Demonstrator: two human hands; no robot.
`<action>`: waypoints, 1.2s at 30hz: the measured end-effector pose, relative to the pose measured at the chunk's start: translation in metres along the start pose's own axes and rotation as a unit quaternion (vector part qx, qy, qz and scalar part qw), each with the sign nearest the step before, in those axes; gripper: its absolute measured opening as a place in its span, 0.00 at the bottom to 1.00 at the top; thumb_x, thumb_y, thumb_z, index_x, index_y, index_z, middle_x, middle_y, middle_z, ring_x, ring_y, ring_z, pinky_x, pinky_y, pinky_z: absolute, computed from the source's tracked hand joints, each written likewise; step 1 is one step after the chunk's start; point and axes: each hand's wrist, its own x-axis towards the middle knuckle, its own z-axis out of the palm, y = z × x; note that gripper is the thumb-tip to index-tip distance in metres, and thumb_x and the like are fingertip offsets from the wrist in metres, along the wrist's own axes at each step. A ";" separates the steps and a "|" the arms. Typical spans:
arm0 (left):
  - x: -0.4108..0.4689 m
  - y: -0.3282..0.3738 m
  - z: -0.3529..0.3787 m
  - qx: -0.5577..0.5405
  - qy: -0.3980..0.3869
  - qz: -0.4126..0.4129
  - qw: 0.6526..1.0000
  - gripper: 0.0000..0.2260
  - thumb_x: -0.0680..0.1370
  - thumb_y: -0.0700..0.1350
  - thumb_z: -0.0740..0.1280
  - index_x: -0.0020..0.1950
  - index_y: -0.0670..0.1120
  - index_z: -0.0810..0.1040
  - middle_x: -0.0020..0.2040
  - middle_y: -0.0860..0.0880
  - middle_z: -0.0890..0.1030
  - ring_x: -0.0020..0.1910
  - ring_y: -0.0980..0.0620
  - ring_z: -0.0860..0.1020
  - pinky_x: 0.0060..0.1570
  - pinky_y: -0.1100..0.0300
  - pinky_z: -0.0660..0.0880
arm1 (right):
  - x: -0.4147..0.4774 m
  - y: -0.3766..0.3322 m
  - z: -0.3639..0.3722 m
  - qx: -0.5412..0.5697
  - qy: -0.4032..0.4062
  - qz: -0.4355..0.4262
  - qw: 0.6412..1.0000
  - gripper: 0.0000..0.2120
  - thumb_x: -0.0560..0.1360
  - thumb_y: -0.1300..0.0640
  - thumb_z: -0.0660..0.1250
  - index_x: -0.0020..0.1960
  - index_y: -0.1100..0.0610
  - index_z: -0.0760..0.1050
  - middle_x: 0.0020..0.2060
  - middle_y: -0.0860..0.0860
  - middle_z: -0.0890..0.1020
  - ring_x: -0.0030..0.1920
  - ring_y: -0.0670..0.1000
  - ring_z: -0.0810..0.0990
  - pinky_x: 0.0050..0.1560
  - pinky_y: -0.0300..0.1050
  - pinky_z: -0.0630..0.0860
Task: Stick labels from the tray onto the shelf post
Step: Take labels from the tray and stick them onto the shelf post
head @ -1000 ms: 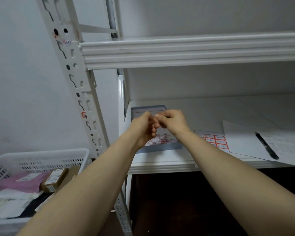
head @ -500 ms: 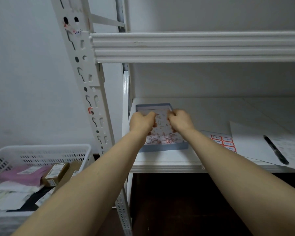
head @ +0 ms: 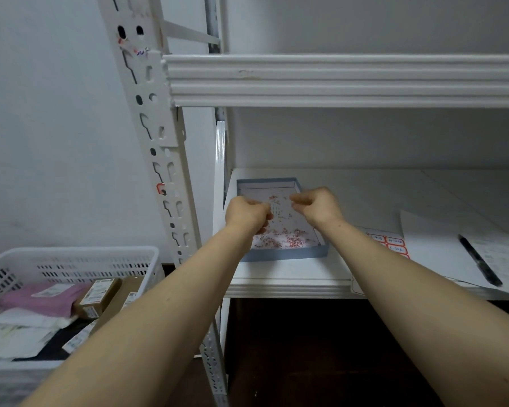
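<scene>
Blue-grey shallow tray (head: 285, 255): red-white labels (head: 291, 242) scattered inside (near end mostly).

Just right of the shallow blue cardboard tray (head: 288, 254), red-bordered white stickers (head: 393, 245) carry handwritten figures joined by dashes, too blurred to read surely. Left of the tray, printed labels on the brown cardboard parcels (head: 97, 295) are illegible.

My arms stretch forward, left hand (head: 247, 214) and right hand (head: 318, 207) near each other, fingers curled.
</scene>
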 end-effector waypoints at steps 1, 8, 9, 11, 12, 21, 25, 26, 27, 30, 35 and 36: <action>-0.001 0.000 0.000 0.002 0.000 0.000 1.000 0.11 0.77 0.36 0.64 0.34 0.41 0.75 0.33 0.46 0.77 0.30 0.52 0.73 0.31 0.62 0.74 | 0.000 0.000 -0.001 -0.007 0.006 -0.003 1.000 0.13 0.75 0.66 0.65 0.58 0.61 0.79 0.57 0.56 0.81 0.59 0.53 0.79 0.65 0.45 0.71; -0.009 0.002 -0.008 0.004 0.009 -0.004 1.000 0.11 0.76 0.35 0.64 0.33 0.41 0.75 0.34 0.44 0.77 0.31 0.50 0.74 0.36 0.59 0.77 | -0.007 -0.004 -0.004 -0.014 0.056 -0.004 0.998 0.08 0.73 0.60 0.68 0.50 0.56 0.83 0.45 0.53 0.86 0.43 0.52 0.84 0.53 0.48 0.79; -0.011 0.003 -0.010 0.004 0.010 -0.004 1.000 0.11 0.76 0.35 0.64 0.33 0.41 0.75 0.35 0.43 0.78 0.31 0.49 0.74 0.38 0.59 0.78 | -0.010 -0.008 -0.004 -0.032 0.062 -0.013 0.997 0.07 0.72 0.57 0.69 0.48 0.54 0.83 0.45 0.52 0.86 0.46 0.52 0.83 0.54 0.49 0.78; -0.016 0.006 -0.014 0.006 0.010 -0.004 1.000 0.10 0.76 0.35 0.64 0.34 0.40 0.75 0.35 0.43 0.77 0.32 0.49 0.74 0.38 0.59 0.78 | -0.016 -0.014 -0.003 -0.064 0.048 -0.030 0.996 0.10 0.73 0.60 0.67 0.51 0.52 0.83 0.50 0.50 0.85 0.55 0.52 0.81 0.60 0.48 0.75; -0.019 0.007 -0.016 0.009 0.008 -0.002 1.000 0.09 0.75 0.35 0.64 0.35 0.40 0.76 0.35 0.43 0.77 0.32 0.49 0.74 0.37 0.59 0.78 | -0.018 -0.018 -0.002 -0.067 0.032 -0.037 0.997 0.14 0.73 0.65 0.64 0.53 0.52 0.82 0.54 0.51 0.83 0.58 0.52 0.80 0.62 0.48 0.74; -0.061 0.007 -0.063 -0.062 0.132 0.151 0.978 0.09 0.74 0.44 0.65 0.35 0.48 0.81 0.30 0.52 0.78 0.32 0.55 0.73 0.35 0.61 0.70 | -0.054 -0.089 0.025 0.123 -0.049 -0.098 0.986 0.16 0.79 0.58 0.59 0.65 0.58 0.72 0.48 0.55 0.83 0.49 0.50 0.80 0.56 0.45 0.74; -0.065 -0.003 -0.090 -0.133 0.258 0.205 0.935 0.06 0.76 0.41 0.62 0.47 0.50 0.77 0.41 0.52 0.78 0.38 0.57 0.74 0.44 0.60 0.72 | -0.071 -0.125 0.039 0.160 -0.092 -0.112 0.976 0.16 0.80 0.54 0.55 0.59 0.61 0.75 0.56 0.56 0.80 0.57 0.54 0.78 0.62 0.49 0.71; -0.062 -0.005 -0.096 -0.142 0.277 0.200 0.929 0.06 0.76 0.42 0.62 0.51 0.51 0.76 0.46 0.49 0.77 0.41 0.55 0.74 0.47 0.59 0.73 | -0.074 -0.132 0.042 0.166 -0.099 -0.116 0.974 0.16 0.80 0.52 0.55 0.59 0.60 0.75 0.57 0.55 0.80 0.59 0.53 0.77 0.63 0.49 0.70; -0.057 -0.007 -0.102 -0.147 0.286 0.187 0.928 0.09 0.77 0.43 0.63 0.56 0.51 0.75 0.51 0.47 0.76 0.45 0.54 0.75 0.51 0.58 0.73 | -0.075 -0.138 0.046 0.176 -0.109 -0.122 0.971 0.16 0.80 0.51 0.55 0.60 0.59 0.75 0.58 0.53 0.79 0.60 0.52 0.76 0.62 0.47 0.70; -0.046 -0.009 -0.118 -0.166 0.242 0.138 0.946 0.22 0.77 0.47 0.65 0.70 0.50 0.68 0.64 0.46 0.73 0.58 0.52 0.74 0.58 0.58 0.70 | -0.078 -0.156 0.057 0.201 -0.137 -0.146 0.959 0.18 0.80 0.47 0.56 0.64 0.55 0.71 0.56 0.48 0.77 0.57 0.46 0.73 0.57 0.40 0.66; -0.040 -0.010 -0.132 -0.179 0.132 0.131 0.966 0.25 0.78 0.45 0.66 0.73 0.43 0.64 0.67 0.49 0.73 0.57 0.61 0.69 0.56 0.68 0.63 | -0.070 -0.167 0.075 0.204 -0.115 -0.148 0.961 0.19 0.78 0.45 0.59 0.61 0.57 0.70 0.57 0.53 0.78 0.59 0.53 0.76 0.59 0.45 0.71; -0.039 -0.011 -0.135 -0.173 0.127 0.138 0.967 0.25 0.78 0.45 0.66 0.73 0.42 0.65 0.64 0.50 0.74 0.56 0.62 0.70 0.56 0.70 0.64 | -0.068 -0.166 0.078 0.199 -0.103 -0.156 0.962 0.19 0.78 0.45 0.59 0.60 0.58 0.70 0.57 0.54 0.78 0.59 0.54 0.76 0.60 0.46 0.71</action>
